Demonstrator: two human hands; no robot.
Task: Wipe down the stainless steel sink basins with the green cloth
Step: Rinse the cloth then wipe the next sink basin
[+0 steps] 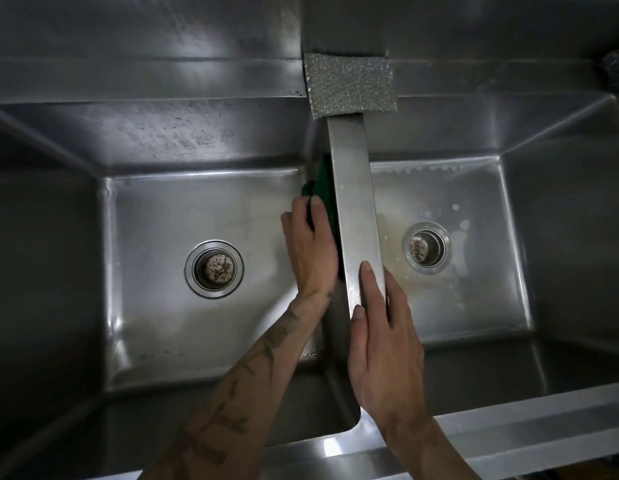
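My left hand [313, 244] presses the dark green cloth [320, 188] against the left stainless basin's [155, 216] right wall; right hand [380, 327] braces open on the steel divider [356, 202]. I'd keep pressure flat, stroking far to near.

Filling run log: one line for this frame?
left hand: green cloth on divider wall | right hand: braced on divider | basin: left

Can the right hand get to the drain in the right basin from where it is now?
Probably yes. The right hand rests on the divider at that basin's edge, and the basin floor between it and the drain looks bare, with nothing in the way.
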